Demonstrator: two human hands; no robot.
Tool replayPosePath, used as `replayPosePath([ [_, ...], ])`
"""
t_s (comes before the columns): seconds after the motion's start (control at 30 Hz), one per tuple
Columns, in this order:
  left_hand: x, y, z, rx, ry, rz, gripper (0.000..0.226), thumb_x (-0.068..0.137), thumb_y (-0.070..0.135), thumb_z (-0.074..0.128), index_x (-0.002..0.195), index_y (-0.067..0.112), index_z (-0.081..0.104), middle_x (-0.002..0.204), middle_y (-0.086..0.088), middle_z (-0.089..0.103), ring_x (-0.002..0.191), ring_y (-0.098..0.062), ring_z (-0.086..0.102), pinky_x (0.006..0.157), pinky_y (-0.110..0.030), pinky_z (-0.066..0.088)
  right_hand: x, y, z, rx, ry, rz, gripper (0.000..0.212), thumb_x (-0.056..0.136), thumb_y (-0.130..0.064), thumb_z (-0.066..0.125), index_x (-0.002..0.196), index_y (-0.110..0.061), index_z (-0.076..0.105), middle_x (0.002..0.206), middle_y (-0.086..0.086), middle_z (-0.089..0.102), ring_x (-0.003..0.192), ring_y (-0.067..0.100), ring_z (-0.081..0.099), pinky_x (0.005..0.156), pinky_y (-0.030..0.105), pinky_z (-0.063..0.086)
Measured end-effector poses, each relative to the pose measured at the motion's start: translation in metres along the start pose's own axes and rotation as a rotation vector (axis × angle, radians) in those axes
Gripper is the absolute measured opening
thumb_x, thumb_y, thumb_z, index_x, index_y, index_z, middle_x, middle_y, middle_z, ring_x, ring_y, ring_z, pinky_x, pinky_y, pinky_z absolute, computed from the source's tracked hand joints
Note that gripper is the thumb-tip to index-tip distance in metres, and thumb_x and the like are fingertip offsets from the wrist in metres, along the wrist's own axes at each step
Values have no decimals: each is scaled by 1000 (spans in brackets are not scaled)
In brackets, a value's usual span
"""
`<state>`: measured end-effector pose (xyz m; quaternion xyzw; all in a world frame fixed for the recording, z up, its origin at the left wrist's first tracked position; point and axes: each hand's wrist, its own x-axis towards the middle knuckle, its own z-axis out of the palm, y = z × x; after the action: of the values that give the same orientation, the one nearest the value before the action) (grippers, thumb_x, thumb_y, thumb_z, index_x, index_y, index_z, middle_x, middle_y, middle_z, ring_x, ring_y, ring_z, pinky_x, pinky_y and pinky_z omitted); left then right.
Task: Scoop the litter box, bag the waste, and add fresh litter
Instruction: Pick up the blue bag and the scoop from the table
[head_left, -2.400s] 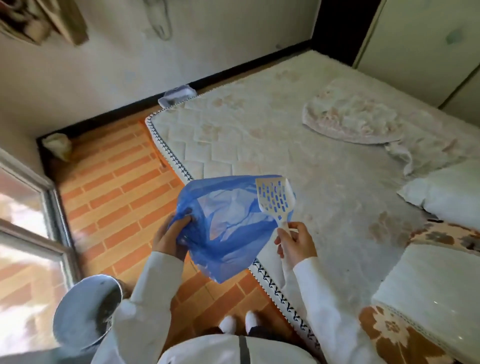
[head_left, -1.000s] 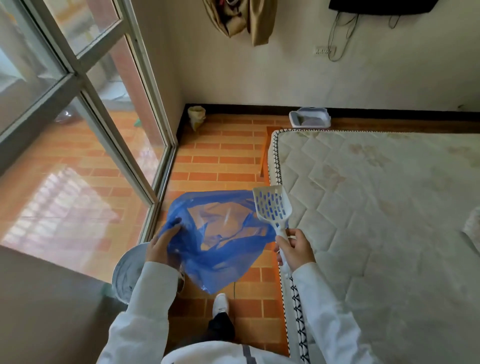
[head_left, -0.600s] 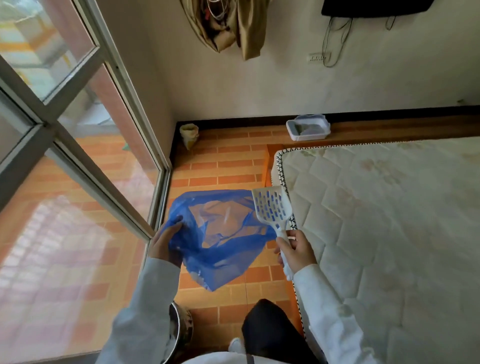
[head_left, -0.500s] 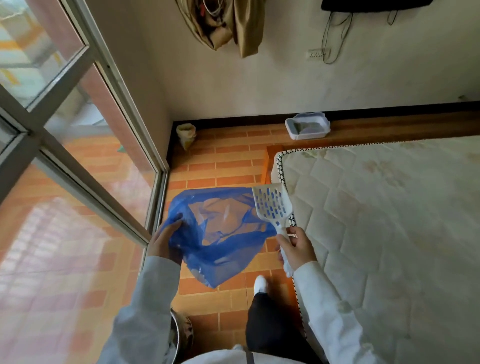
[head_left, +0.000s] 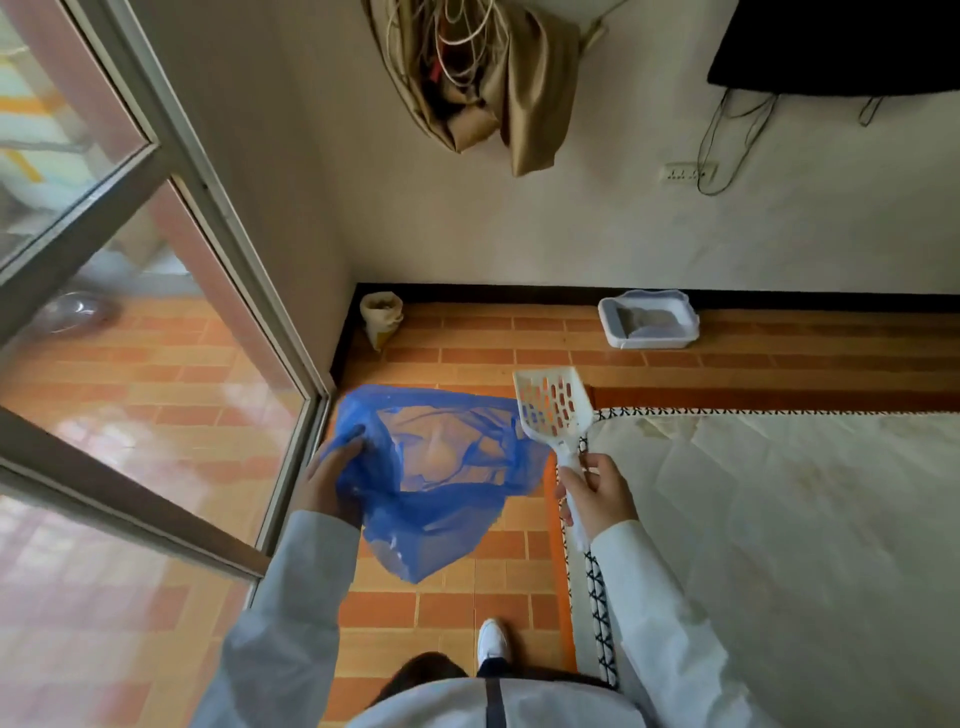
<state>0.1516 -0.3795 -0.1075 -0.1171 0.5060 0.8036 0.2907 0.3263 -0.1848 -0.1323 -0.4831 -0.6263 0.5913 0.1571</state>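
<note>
You've stepped closer: litter box (head_left: 648, 319) sits ahead against the wall. Your left hand (head_left: 328, 480) clutches the blue bag (head_left: 436, 478), limp and slippery; your right hand (head_left: 597, 491) grips the light, stiff scoop (head_left: 553, 408) by its handle.

I see an orange brick-pattern tile floor (head_left: 467, 613) running to a black skirting (head_left: 519, 289) under a plain cream wall (head_left: 519, 223). A glass door (head_left: 104, 312) in a grey frame fills the left side, daylight glaring off the tiles beyond it. A quilted mattress (head_left: 779, 545) lies on the floor at right; brown cloth (head_left: 493, 78), a dark screen (head_left: 831, 47) and a socket strip (head_left: 688, 172) are on the wall.
</note>
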Motion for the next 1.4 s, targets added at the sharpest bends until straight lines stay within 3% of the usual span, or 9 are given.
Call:
replayPosePath([
  [0.17, 74, 24, 50, -20, -20, 7, 28, 79, 9, 62, 60, 24, 75, 66, 6, 70, 64, -12, 66, 62, -25, 51, 79, -51, 12, -2, -35, -18, 10, 91, -10, 56, 99, -13, 52, 68, 6, 61, 50, 20, 50, 42, 23, 43],
  [0.33, 162, 38, 93, -29, -39, 8, 29, 82, 8, 60, 61, 22, 75, 67, 4, 69, 76, -19, 59, 72, -31, 44, 160, -79, 30, 31, -19, 13, 10, 90, -7, 56, 100, -9, 52, 66, 6, 59, 50, 22, 49, 46, 28, 39],
  [0.5, 259, 60, 143, 0, -129, 12, 8, 64, 14, 71, 69, 20, 72, 71, 2, 66, 72, -18, 60, 70, -29, 46, 258, -105, 54, 44, 38, 49, 13, 89, -10, 57, 100, -10, 51, 64, 10, 62, 48, 23, 48, 53, 35, 41],
  [0.7, 376, 97, 212, 91, -218, -53, 47, 42, 25, 77, 85, 12, 64, 82, -6, 64, 83, -26, 58, 75, -32, 50, 351, -165, 83, 125, 144, 53, 8, 92, -9, 56, 98, -10, 52, 64, 9, 59, 47, 22, 49, 47, 29, 41],
  [0.87, 459, 114, 269, 96, -295, -138, 50, 44, 18, 78, 91, 11, 64, 92, -11, 62, 92, -32, 57, 90, -53, 43, 413, -199, 90, 171, 248, 92, 13, 91, -12, 58, 102, -9, 52, 66, 8, 61, 48, 20, 50, 48, 28, 41],
  [1.07, 532, 112, 341, 151, -378, -161, 40, 56, 10, 69, 96, 9, 63, 82, -7, 65, 78, -28, 60, 67, -32, 52, 468, -223, 80, 202, 344, 177, 16, 91, -16, 59, 105, -13, 53, 80, 11, 66, 56, 21, 55, 54, 29, 46],
  [1.2, 581, 98, 390, 195, -370, -241, 68, 50, 17, 81, 112, 0, 58, 115, -22, 60, 105, -41, 57, 97, -58, 41, 514, -236, 64, 249, 401, 215, 16, 91, -15, 59, 106, -11, 53, 74, 8, 63, 52, 18, 51, 49, 26, 43],
  [1.27, 612, 80, 412, 198, -395, -277, 86, 49, 23, 87, 125, 0, 53, 133, -29, 49, 119, -50, 48, 98, -73, 29, 539, -242, 52, 282, 430, 233, 15, 92, -14, 58, 105, -9, 52, 73, 9, 62, 52, 19, 49, 49, 25, 43],
  [1.4, 643, 59, 484, 217, -346, -313, 84, 47, 22, 86, 125, 7, 57, 132, -24, 53, 119, -46, 51, 100, -67, 32, 595, -258, 17, 373, 469, 262, 16, 93, -10, 55, 108, -6, 50, 71, 10, 58, 52, 18, 44, 50, 25, 38],
])
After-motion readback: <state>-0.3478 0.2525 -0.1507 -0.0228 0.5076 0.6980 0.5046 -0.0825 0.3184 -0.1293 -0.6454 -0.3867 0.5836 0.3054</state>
